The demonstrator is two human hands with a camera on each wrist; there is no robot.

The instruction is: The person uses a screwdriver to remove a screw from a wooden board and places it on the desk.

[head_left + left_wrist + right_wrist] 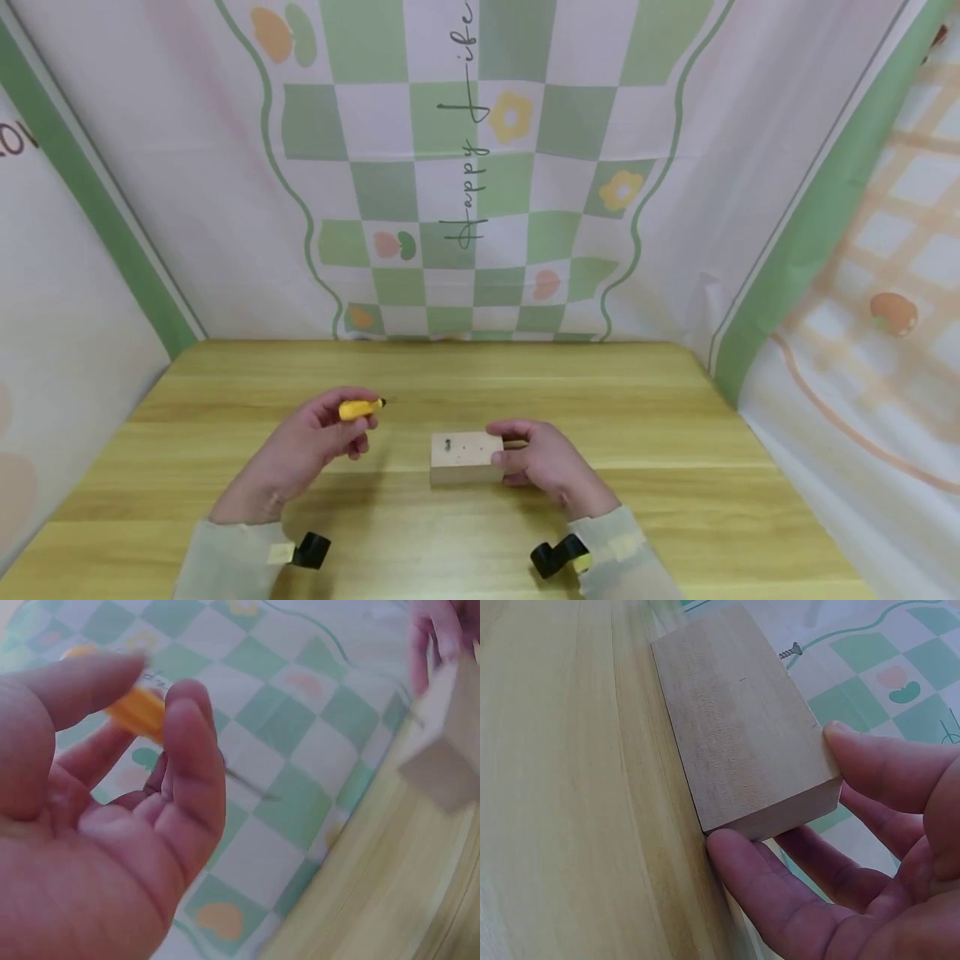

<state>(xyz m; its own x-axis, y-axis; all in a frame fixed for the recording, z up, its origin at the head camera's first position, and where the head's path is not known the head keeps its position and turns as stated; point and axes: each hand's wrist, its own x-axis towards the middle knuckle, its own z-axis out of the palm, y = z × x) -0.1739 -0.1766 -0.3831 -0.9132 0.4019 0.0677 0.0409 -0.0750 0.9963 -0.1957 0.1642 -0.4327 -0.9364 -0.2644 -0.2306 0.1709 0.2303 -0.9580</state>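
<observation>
Between the fingertips of my left hand point(303, 447) is a small screwdriver point(358, 409) with a yellow handle. Its thin metal shaft points right, toward the block but apart from it; in the left wrist view fingers partly cover the screwdriver point(140, 714). A pale wooden block point(467, 475) lies on the table, gripped at its right end by the thumb and fingers of my right hand point(551, 464). From the left part of the block's top stands a screw point(447, 445), and small dark holes show beside it. The right wrist view shows the screw point(790, 651) jutting well out of the wood.
The wood-grain table point(645, 408) reaches back to a hanging cloth point(442, 287) with green and white checks. More printed cloth point(892, 250) hangs on the right side, and a white cloth point(67, 333) on the left. Small black wrist cameras point(311, 551) sit on both sleeves.
</observation>
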